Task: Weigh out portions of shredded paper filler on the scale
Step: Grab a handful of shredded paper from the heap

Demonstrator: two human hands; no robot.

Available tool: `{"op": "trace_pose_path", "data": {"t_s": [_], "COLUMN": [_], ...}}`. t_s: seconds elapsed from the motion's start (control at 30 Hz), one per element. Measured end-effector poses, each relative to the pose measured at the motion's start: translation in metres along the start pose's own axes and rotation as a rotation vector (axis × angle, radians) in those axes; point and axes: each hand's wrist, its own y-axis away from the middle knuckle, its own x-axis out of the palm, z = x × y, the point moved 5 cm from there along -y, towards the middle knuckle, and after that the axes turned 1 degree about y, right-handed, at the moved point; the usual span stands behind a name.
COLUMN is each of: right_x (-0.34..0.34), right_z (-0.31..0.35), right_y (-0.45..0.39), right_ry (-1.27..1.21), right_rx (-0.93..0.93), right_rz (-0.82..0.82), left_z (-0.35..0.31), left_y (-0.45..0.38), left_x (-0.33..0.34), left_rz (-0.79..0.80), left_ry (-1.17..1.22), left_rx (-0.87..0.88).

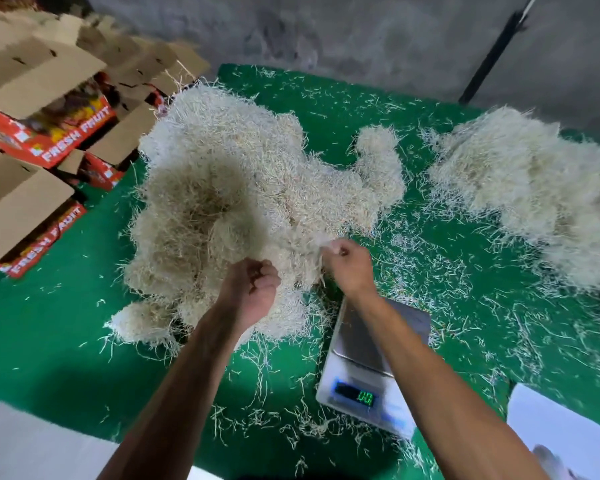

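Note:
A large heap of pale shredded paper filler (229, 188) lies on the green table (42, 327). Both my hands are at its near edge. My left hand (253, 289) is curled, its fingers closed in the shreds at the heap's front. My right hand (347, 268) pinches a tuft of filler and lifts it off the heap. Below my right forearm sits a silver digital scale (364, 362); its platform is bare and the display shows green digits reading 0.0.
A second heap of filler (534, 188) lies at the right. Stacked red "FRESH FRUIT" cartons (49, 126) stand at the left. Loose shreds litter the green surface. A white sheet (561, 424) lies at the lower right, a grey wall behind.

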Motion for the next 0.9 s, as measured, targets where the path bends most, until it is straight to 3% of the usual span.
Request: {"op": "trace_pose_path", "data": {"t_s": [0.1, 0.2, 0.33, 0.4, 0.67, 0.73, 0.9], "right_x": [-0.061, -0.098, -0.118, -0.127, -0.188, -0.211, -0.273], "right_z": [0.001, -0.009, -0.030, -0.038, -0.047, -0.052, -0.102], "right_y": [-0.005, -0.004, 0.009, 0.018, 0.048, 0.054, 0.069], "right_ry": [-0.422, -0.652, -0.966, -1.043, -1.260, -1.185, -0.400], "right_rx": [0.096, 0.161, 0.241, 0.283, 0.305, 0.270, 0.296], "right_rz": [-0.165, -0.173, -0.175, -0.196, -0.145, -0.162, -0.423], "left_z": [0.011, 0.029, 0.051, 0.087, 0.194, 0.213, 0.248], "left_y": [-0.004, -0.008, -0.031, -0.049, -0.090, -0.092, -0.100], "left_x": [0.001, 0.012, 0.021, 0.038, 0.142, 0.171, 0.232], "left_rz": [-0.023, -0.005, -0.092, -0.004, 0.094, 0.140, 0.261], "left_ry": [-0.004, 0.031, -0.212, -0.097, -0.194, -0.167, -0.252], "left_rx": [-0.044, -0.142, 0.011, -0.154, -0.279, -0.347, -0.339]}}
